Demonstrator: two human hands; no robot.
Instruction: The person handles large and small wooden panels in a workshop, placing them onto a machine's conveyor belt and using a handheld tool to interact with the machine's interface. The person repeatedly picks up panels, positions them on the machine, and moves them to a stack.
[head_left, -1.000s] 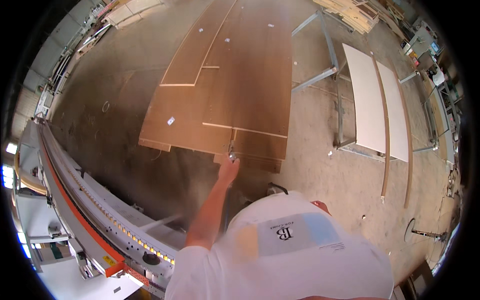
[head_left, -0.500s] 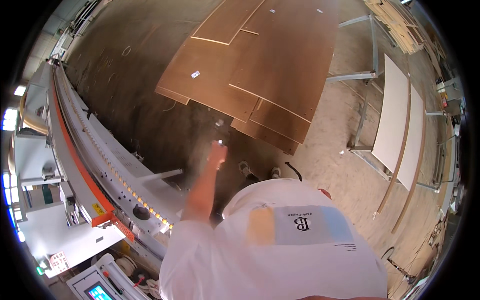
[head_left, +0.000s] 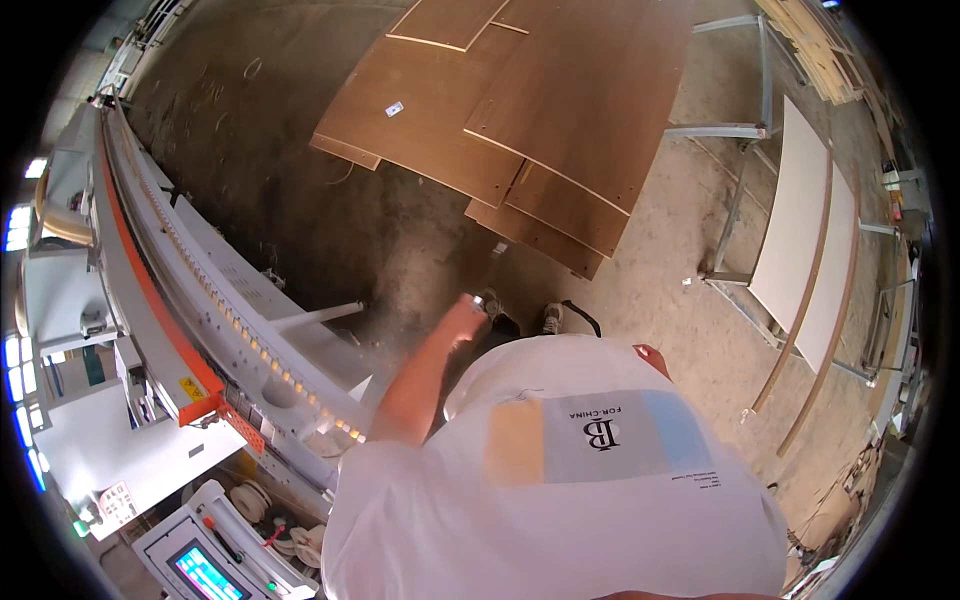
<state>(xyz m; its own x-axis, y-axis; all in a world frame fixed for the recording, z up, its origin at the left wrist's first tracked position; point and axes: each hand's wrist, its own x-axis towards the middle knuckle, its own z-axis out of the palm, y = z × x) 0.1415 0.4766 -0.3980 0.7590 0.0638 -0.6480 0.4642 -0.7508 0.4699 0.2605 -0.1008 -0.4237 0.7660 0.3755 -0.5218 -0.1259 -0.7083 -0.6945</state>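
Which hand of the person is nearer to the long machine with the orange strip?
Left. The left hand is to the right of the long machine, apart from it. The right hand, mostly hidden behind the white T-shirt, is farther right.

Tool (head_left: 478,301): small and silvery, largely hidden in the curled left hand (head_left: 461,320); its bright end projects past the fingers, well apart from the panels (head_left: 590,110). Its exact shape is unclear. Panels: flat, brown, pale along several edges, lying in overlapping, staggered layers beyond the tool; small dark dots mark some near corners.
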